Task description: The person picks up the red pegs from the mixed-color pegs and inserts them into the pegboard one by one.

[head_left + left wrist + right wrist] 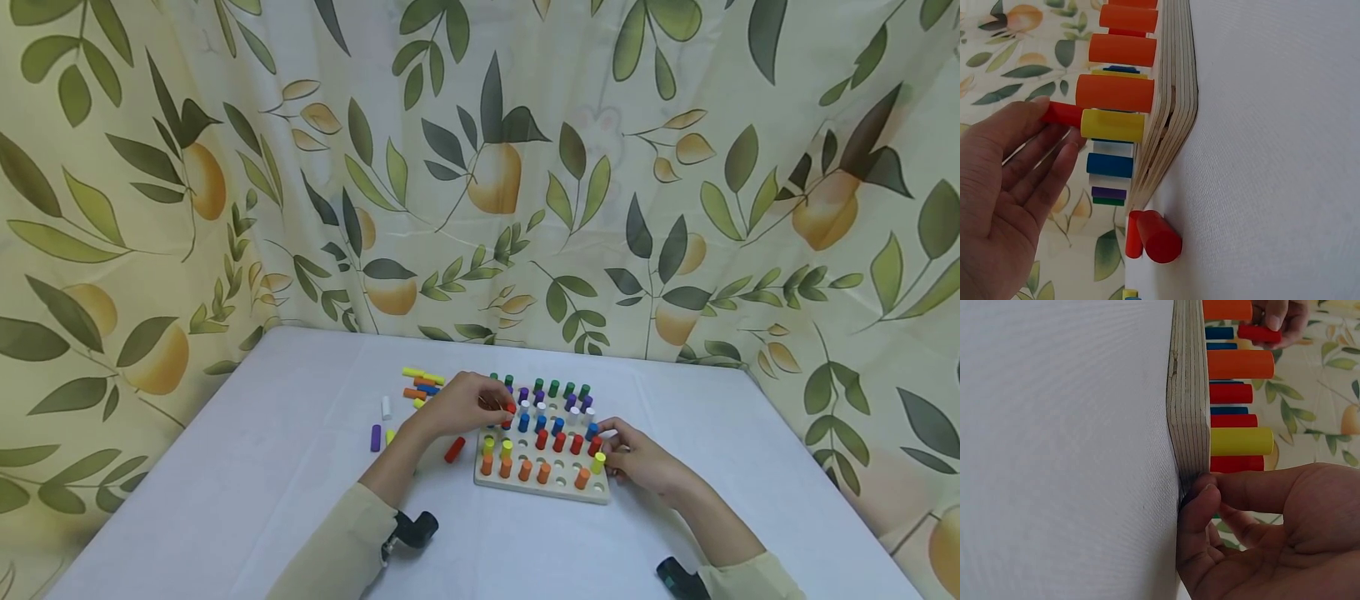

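My left hand (467,403) pinches a red peg (1062,114) between thumb and fingers, holding it over the left part of a wooden pegboard (534,487). In the left wrist view the peg sits above the tops of the standing pegs. Rows of green, purple, white, blue, red, yellow and orange pegs stand upright in the board. At the board's right edge, my right hand (643,460) grips the side with thumb and fingers, close to a yellow peg (1241,442) and a red peg (1236,464).
Loose pegs lie on the white table left of the board: a red peg (454,450), a purple peg (376,438), a white peg (386,407), and a pile of yellow, orange and blue ones. Behind the table hangs a leaf-patterned curtain (480,208).
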Tool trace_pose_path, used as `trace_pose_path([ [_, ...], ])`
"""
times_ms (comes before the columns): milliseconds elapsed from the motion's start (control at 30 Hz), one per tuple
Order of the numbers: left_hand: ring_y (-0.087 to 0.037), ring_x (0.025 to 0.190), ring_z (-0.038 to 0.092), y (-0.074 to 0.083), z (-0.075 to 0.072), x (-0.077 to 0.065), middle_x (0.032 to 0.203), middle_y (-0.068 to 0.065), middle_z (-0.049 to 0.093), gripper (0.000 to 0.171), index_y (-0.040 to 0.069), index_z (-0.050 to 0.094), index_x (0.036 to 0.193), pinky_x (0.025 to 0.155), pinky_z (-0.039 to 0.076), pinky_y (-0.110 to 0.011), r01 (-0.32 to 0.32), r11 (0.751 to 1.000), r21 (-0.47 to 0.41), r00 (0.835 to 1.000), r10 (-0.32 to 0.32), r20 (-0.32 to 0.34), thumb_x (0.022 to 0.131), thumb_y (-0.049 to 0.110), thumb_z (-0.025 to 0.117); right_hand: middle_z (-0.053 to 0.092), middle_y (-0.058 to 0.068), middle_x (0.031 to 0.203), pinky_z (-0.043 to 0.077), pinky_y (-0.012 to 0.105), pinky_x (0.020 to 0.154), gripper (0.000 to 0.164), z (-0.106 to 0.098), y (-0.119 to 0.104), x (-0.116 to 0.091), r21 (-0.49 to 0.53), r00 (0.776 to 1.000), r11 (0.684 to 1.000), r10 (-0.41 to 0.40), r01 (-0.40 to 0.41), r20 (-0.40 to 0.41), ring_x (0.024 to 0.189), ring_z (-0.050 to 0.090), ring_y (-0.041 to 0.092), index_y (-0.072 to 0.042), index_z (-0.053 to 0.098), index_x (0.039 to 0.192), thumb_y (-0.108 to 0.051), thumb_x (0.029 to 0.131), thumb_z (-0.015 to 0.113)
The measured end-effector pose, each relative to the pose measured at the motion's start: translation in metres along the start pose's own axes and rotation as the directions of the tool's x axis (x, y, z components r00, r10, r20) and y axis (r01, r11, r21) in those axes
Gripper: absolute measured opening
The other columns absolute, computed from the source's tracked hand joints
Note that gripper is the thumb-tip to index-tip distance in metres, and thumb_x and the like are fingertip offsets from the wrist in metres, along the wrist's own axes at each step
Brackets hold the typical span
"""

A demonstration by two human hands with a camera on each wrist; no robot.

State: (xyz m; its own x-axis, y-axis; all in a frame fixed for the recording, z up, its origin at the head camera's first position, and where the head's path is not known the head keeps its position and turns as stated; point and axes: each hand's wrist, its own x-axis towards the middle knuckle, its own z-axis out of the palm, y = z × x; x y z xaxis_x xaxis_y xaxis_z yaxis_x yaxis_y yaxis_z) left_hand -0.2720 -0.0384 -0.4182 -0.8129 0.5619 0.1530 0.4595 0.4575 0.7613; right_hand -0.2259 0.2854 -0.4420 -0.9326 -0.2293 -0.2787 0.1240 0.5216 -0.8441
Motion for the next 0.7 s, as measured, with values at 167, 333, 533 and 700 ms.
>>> trace_pose_path([
  [167,-0.009,0.086,0.064,0.0037,0.0016,0.0010,0.089,0.013,0.071,0.012,0.015,0.078,0.107,0.083,0.054,-0.025,-0.008,1.000,0.014,1.000,0.008,0.003,0.095,0.012,0.077,0.050,0.014,0.105,0.050,0.031,0.071,0.041,-0.0006,-0.0006,-0.0009,-0.004,1.000,1.000,-0.012,0.012,0.001,0.087,0.054,0.026,-0.001,0.045,0.138,0.005,0.099,0.054],
  [333,-0.008,0.087,0.065,0.0077,0.0031,0.0024,0.091,0.012,0.072,0.012,0.013,0.077,0.107,0.084,0.054,-0.024,-0.018,1.000,-0.005,1.000,0.018,0.016,0.095,0.011,0.077,0.050,0.014,0.105,0.050,0.031,0.071,0.041,-0.0009,-0.0013,-0.0013,0.002,1.000,1.000,-0.016,0.016,0.004,0.086,0.054,0.026,-0.001,0.045,0.138,0.005,0.099,0.054],
  [533,-0.008,0.087,0.065,0.0096,0.0062,0.0055,0.092,0.012,0.071,0.013,0.013,0.077,0.108,0.083,0.054,-0.023,0.006,1.000,-0.007,0.999,-0.006,0.035,0.096,0.011,0.076,0.050,0.013,0.104,0.049,0.030,0.070,0.041,-0.0015,-0.0001,-0.0005,0.002,1.000,1.000,-0.021,0.020,0.012,0.085,0.054,0.026,-0.001,0.044,0.138,0.005,0.099,0.055],
  [700,-0.008,0.087,0.065,0.0094,0.0090,0.0078,0.092,0.012,0.071,0.012,0.014,0.077,0.107,0.082,0.054,-0.023,0.012,1.000,-0.002,0.999,-0.012,0.041,0.095,0.011,0.077,0.049,0.013,0.103,0.050,0.031,0.070,0.040,-0.0012,0.0004,0.0001,-0.006,1.000,1.000,-0.017,0.017,0.005,0.084,0.054,0.026,-0.001,0.045,0.137,0.004,0.098,0.055],
])
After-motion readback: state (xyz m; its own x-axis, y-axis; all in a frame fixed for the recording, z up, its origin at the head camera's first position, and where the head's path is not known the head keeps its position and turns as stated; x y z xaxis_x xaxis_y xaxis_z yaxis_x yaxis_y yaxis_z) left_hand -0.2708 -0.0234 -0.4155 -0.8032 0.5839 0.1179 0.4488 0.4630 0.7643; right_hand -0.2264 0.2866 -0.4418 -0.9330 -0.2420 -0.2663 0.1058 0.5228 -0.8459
